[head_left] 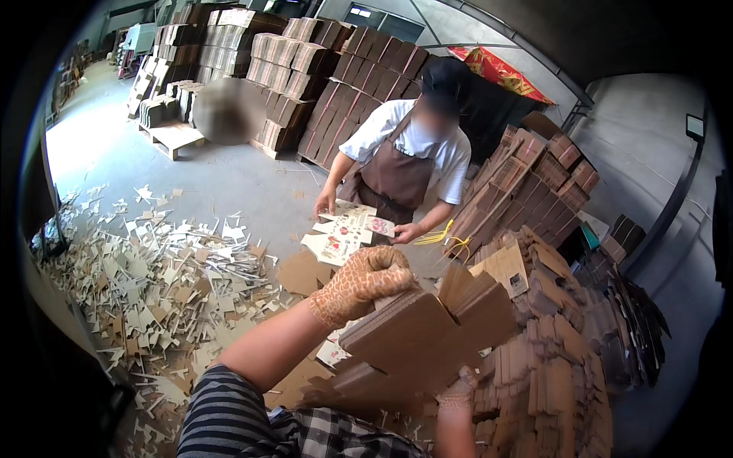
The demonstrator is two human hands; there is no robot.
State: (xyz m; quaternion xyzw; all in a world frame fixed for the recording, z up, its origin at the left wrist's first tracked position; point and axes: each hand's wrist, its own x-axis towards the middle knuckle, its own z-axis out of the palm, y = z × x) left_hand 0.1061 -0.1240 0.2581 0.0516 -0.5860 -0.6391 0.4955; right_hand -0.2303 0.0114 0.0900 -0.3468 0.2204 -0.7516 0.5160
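Observation:
A thick stack of die-cut brown cardboard blanks (420,347) is held up tilted in front of me. My left hand (363,286), in an orange-and-white patterned glove, is closed on the stack's upper left edge. Low on its right side, my right hand (458,388) grips the stack's lower edge, with the fingers partly hidden. Across from me, a co-worker in a brown apron (393,174) holds flat, cream-coloured printed cardboard sheets (347,235) in both hands. More printed sheets show partly behind my stack.
Cardboard scraps (183,305) cover the floor at left. Piled brown blanks (550,374) stand close on my right. Tall bundled cardboard stacks (359,91) rise at the back, near a wooden pallet (172,137). Yellow straps (450,240) hang beside the co-worker.

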